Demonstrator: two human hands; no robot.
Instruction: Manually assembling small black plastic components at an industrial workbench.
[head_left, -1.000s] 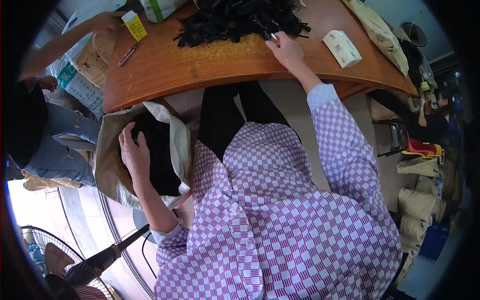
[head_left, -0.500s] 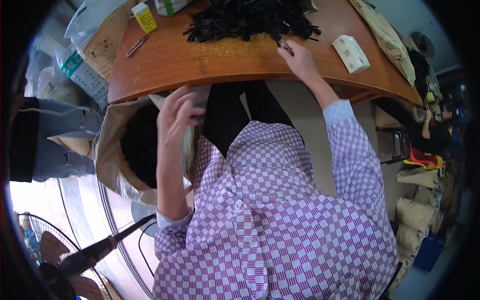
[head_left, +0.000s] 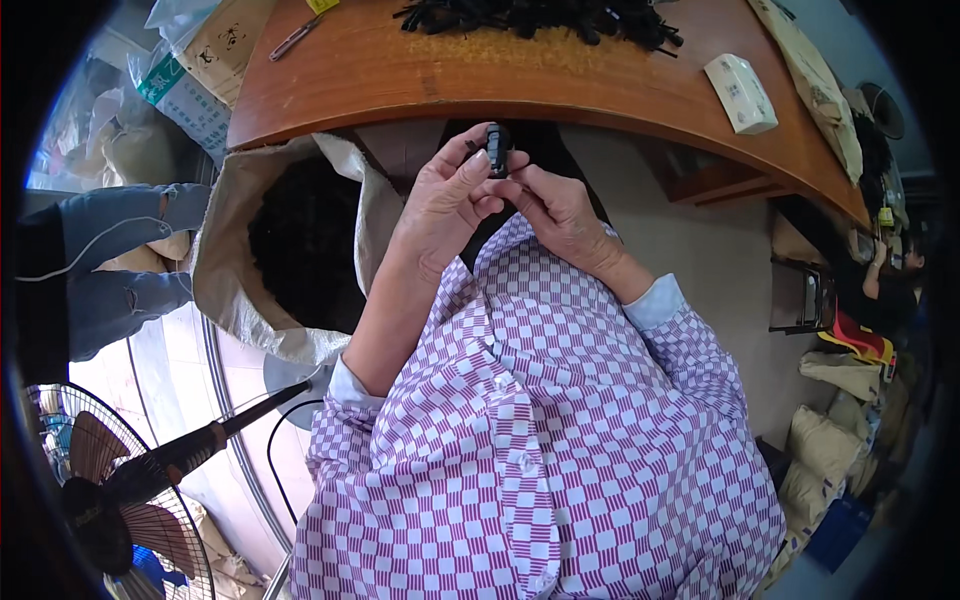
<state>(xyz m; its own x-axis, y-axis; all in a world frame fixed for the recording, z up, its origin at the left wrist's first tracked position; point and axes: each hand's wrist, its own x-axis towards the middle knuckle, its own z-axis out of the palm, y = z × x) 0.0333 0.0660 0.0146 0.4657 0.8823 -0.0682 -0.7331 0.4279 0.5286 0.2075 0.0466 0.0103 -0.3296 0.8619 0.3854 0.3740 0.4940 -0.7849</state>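
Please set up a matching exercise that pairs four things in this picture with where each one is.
Things:
1. small black part
2. white box
3. open sack
4. standing fan

Places:
A. lower left, on the floor
B. on the wooden table, to the right
C. pinched between the left hand and the right hand
D. beside the person's left arm, below the table edge

Pairs: 1-C, 2-B, 3-D, 4-A

Small black part [head_left: 496, 148] held upright between both hands.
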